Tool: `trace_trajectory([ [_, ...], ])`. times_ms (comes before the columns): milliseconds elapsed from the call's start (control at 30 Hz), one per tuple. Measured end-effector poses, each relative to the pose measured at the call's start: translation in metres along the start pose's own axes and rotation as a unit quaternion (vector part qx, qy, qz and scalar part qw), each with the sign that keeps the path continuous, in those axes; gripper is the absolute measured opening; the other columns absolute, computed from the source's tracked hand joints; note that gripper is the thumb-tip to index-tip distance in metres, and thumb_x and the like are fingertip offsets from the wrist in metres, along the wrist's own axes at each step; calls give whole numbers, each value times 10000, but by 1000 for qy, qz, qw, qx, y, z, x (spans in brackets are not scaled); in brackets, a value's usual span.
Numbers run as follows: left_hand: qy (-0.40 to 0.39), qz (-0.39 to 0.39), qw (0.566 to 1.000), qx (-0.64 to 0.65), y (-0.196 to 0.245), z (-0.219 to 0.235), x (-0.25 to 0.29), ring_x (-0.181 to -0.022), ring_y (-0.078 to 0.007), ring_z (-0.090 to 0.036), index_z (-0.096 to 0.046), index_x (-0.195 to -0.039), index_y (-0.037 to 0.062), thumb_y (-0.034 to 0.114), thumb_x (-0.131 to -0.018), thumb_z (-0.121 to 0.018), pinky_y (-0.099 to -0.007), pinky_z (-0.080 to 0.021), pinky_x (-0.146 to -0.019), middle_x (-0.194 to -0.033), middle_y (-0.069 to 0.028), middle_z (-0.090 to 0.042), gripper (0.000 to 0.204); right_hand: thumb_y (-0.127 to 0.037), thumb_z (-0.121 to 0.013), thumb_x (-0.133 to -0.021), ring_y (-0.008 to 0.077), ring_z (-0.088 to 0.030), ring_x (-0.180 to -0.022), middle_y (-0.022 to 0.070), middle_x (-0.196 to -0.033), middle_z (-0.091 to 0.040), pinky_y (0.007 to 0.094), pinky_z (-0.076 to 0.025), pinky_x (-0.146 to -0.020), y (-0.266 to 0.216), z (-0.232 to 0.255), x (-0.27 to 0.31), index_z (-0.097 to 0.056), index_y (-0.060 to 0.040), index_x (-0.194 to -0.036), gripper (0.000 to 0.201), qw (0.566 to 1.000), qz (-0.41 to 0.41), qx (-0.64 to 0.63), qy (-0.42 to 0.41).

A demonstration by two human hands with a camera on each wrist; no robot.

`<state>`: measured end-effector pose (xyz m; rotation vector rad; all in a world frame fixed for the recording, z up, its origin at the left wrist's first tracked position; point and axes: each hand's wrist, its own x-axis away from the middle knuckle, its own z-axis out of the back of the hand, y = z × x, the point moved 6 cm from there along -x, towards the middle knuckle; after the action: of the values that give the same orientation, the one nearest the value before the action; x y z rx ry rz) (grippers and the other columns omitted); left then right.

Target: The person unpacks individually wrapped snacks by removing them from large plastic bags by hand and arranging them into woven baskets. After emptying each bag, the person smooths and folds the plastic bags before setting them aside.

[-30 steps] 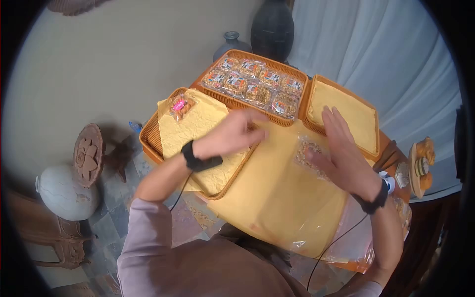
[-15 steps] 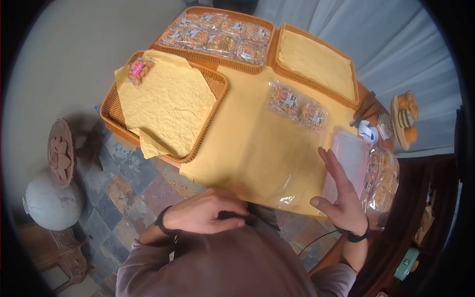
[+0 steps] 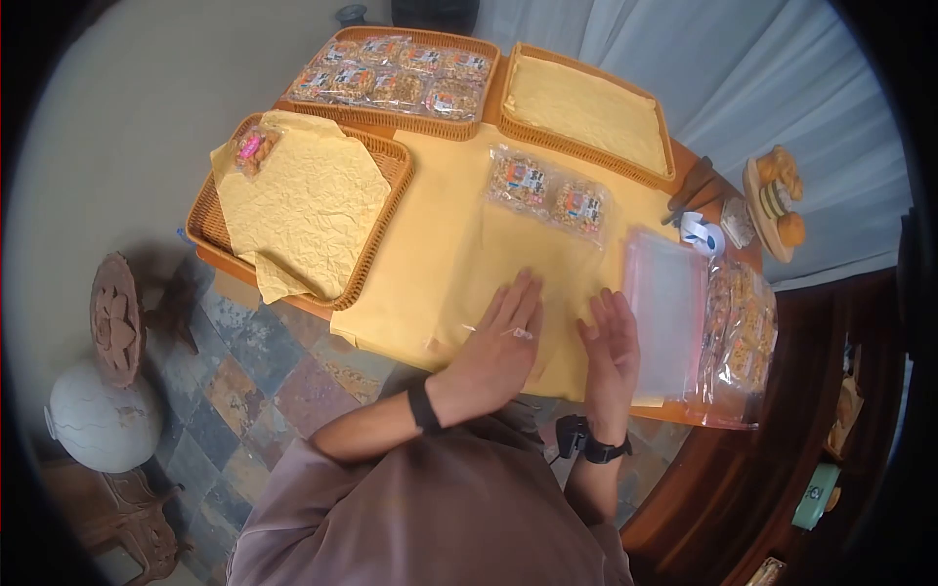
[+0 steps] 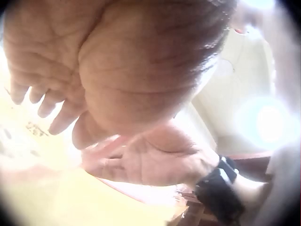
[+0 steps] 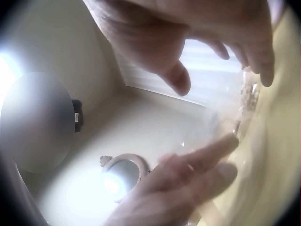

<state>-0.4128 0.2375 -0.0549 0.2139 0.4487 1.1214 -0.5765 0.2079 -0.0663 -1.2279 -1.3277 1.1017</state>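
Two snack packs (image 3: 520,183) lie up at twelve o'clock from the hands, side by side at the far end of some clear plastic (image 3: 474,264); in it or beneath it, can't tell! Left hand (image 3: 495,350) out over the near stretch, palm down, fingers straight, gripping nothing; whether it presses, hard to say. Right hand (image 3: 613,354) at its three o'clock, edge-on, fingers extended, thumb apart, nothing visible in its hold. Danger now: that film looks thin and slippery, so a dragging palm could ruck it up and tug both packs askew. Trouble at six o'clock too, where the plastic nears the edge of the table (image 3: 420,249) and a forearm might snag it. And watch two o'clock: pink-edged bags (image 3: 666,317), close enough for a wide right-hand sweep to scatter them!
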Motion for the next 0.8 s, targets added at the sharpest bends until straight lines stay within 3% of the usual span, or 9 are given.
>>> trace_trajectory([
  [100,112,-11,985,129,-11,14,-24,-1419,-463,-418,-603,-1250,-85,-7,-955,-542,-505,-393,-1164,-1435,-306,-491,310,9,-612,-987,314,-412,-1467,194,-1587,-410,414,-384,-1174,9,-9,0,-351,5,-1564,633,997,-11,-77,8],
  [167,-56,115,886,445,-21,5,-27,-1350,-447,-480,-596,-1224,-70,8,-964,-541,-497,-413,-1133,-1383,-279,-534,277,-3,-610,-993,307,-423,-1458,195,-1583,-414,416,-393,-1169,16,-10,1,-355,5,-1561,622,992,-16,-122,-6],
  [233,-49,71,904,419,-22,-4,-22,-1326,-431,-503,-616,-1190,-51,18,-954,-563,-491,-425,-1118,-1363,-259,-553,251,-17,-588,-1007,308,-428,-1454,199,-1583,-410,418,-396,-1168,12,-10,1,-341,16,-1560,606,864,162,475,-40],
  [267,-56,21,914,401,-19,-8,-18,-1302,-414,-527,-636,-1155,-33,27,-943,-586,-485,-437,-1104,-1343,-239,-571,226,-39,-527,-1035,326,-450,-1436,208,-1571,-425,444,-419,-1160,20,-10,-2,-317,22,-1564,572,969,118,211,-57],
  [333,16,-4,935,355,-18,-2,-15,-1382,-404,-471,-696,-1090,23,95,-907,-634,-514,-377,-1165,-1352,-187,-592,206,-133,-383,-1100,347,-481,-1414,230,-1558,-440,497,-439,-1162,36,-6,-12,-289,14,-1575,506,974,-8,-210,-85],
  [467,101,-38,993,-41,-24,-9,-10,-1518,-414,-289,-781,-954,69,276,-828,-652,-585,-163,-1277,-1369,-130,-609,274,-371,-389,-1085,407,-412,-1456,227,-1634,-324,552,-338,-1217,47,-8,-26,-265,-101,-1600,594,977,-111,-174,-48],
  [667,158,-12,970,-185,-19,7,-18,-1428,-405,-414,-674,-1205,57,186,-865,-625,-513,-345,-1194,-1344,-236,-591,367,-374,-484,-1073,411,-419,-1412,217,-1526,-432,510,-354,-1189,18,-30,-20,-330,-16,-1543,611,972,-144,-178,-43],
  [733,180,146,860,454,-40,-1,-17,-1177,-343,-598,-550,-1275,31,28,-894,-536,-442,-527,-985,-1138,-197,-609,382,-309,-590,-1028,454,-430,-1406,243,-1512,-466,561,-401,-1134,19,-27,-22,-371,12,-1521,627,964,-150,-211,-57],
  [800,213,159,821,506,-47,-52,-39,-1062,-298,-621,-511,-1273,21,-17,-897,-491,-400,-549,-871,-1081,-163,-588,378,-244,-697,-983,498,-442,-1401,268,-1499,-500,612,-448,-1078,25,-19,-29,-412,39,-1498,653,955,-158,-240,-71],
])
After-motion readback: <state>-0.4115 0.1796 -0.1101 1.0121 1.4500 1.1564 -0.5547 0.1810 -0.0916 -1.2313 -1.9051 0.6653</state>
